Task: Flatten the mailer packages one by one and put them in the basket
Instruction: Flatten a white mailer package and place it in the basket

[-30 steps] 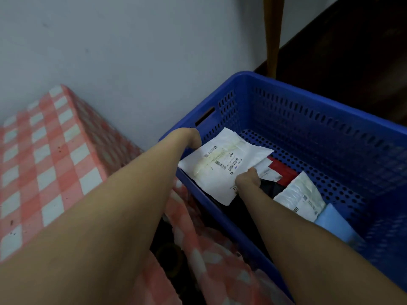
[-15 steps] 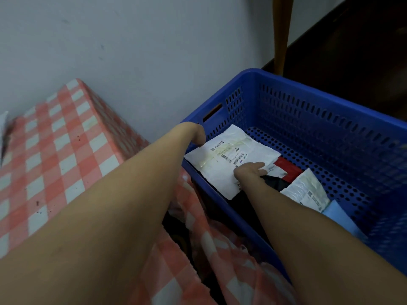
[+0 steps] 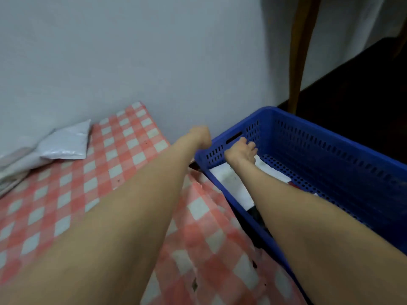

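A blue perforated basket stands to the right of the table. A flat white mailer lies in its near-left corner on top of other packages, partly hidden by my right forearm. My right hand is inside the basket above that mailer, near the end wall, with its fingers apart and nothing in them. My left hand hangs just outside the basket's left corner with the wrist bent down and the fingers hidden. A puffy white mailer lies on the table at the far left.
The table wears a red-and-white checked cloth and stands against a pale wall. More crumpled packaging sits at the left edge. A wooden leg rises behind the basket, with dark floor to its right.
Both hands have let go of the white mailer, which now lies in the basket. My left hand moved out over the rim, my right hand rose, and the view swung left.
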`<action>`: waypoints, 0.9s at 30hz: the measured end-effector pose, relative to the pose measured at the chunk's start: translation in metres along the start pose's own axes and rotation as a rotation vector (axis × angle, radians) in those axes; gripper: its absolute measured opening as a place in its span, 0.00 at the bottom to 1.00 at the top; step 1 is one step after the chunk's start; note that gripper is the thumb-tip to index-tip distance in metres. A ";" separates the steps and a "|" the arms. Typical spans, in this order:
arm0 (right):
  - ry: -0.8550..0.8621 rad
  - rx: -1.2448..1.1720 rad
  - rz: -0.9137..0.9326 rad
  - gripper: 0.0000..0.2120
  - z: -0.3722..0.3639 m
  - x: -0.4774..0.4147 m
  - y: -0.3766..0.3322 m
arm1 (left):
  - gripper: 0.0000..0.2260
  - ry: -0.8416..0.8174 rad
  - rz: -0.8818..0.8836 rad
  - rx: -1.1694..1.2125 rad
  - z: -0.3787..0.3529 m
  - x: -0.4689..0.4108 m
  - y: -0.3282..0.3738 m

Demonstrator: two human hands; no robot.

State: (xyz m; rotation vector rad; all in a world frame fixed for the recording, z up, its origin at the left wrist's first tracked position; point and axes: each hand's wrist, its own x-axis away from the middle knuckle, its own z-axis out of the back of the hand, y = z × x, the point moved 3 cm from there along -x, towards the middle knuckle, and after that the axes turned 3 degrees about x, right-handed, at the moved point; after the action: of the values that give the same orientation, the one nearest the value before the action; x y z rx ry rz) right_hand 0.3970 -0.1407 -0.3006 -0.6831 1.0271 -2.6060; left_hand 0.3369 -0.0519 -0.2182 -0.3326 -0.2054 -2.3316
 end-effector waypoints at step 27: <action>-0.148 0.207 0.688 0.21 -0.111 0.237 -0.242 | 0.19 0.458 0.343 0.334 0.058 0.195 -0.289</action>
State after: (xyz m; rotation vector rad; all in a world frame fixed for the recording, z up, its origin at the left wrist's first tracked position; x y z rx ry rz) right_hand 0.1213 0.0024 -0.1250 -0.3730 0.7569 -1.9897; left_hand 0.0089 0.0331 -0.1185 0.3093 -0.2808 -1.9289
